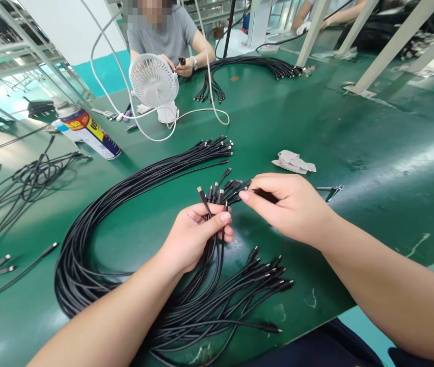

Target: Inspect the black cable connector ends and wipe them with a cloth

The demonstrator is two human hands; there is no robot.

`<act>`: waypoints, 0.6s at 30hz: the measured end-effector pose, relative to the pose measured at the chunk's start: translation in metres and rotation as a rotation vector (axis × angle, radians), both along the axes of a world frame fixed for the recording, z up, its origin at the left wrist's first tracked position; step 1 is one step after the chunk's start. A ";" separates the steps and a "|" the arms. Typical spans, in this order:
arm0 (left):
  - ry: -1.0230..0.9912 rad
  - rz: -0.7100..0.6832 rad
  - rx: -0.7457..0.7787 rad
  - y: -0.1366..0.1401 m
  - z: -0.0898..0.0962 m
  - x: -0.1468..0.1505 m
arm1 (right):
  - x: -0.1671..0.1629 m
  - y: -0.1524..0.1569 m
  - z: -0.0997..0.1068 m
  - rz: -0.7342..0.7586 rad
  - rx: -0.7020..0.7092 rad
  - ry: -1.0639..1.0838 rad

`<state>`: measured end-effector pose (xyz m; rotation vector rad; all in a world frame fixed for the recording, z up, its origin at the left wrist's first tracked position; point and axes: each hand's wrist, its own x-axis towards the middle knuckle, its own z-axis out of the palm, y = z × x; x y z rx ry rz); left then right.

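My left hand (201, 229) is closed round several black USB cables (213, 255) just below their plugs, which fan out above the thumb. My right hand (281, 201) is in a pinch at the right side of these plugs (236, 188), its thumb and forefinger closed on a cable end; the fingers hide most of it. From the held ends the cables run down and join a thick curved bundle (83, 229) on the table. One set of the bundle's ends (217, 145) lies beyond my hands, and another set (270, 275) lies nearer to me.
On the green table (354, 132) stand a white fan (154, 81) with a looping cord and a spray can (87, 132). Loose cables (29, 178) lie at left, crumpled paper (293, 161) and tweezers (331, 192) at right. A person (163, 35) sits opposite beside another cable bundle (255, 61).
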<state>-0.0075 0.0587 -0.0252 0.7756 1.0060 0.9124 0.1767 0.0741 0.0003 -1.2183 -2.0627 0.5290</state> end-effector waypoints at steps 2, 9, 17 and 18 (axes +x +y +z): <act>0.003 -0.007 0.002 0.000 0.001 0.000 | 0.000 0.000 0.000 -0.002 -0.023 0.076; -0.016 -0.081 0.014 -0.003 -0.001 0.000 | -0.007 0.000 -0.002 0.162 -0.217 0.239; -0.161 -0.001 -0.050 -0.003 -0.001 -0.001 | -0.006 0.006 -0.001 0.084 -0.310 0.318; -0.182 0.001 -0.058 -0.002 0.000 -0.002 | -0.005 0.007 -0.001 0.064 -0.322 0.328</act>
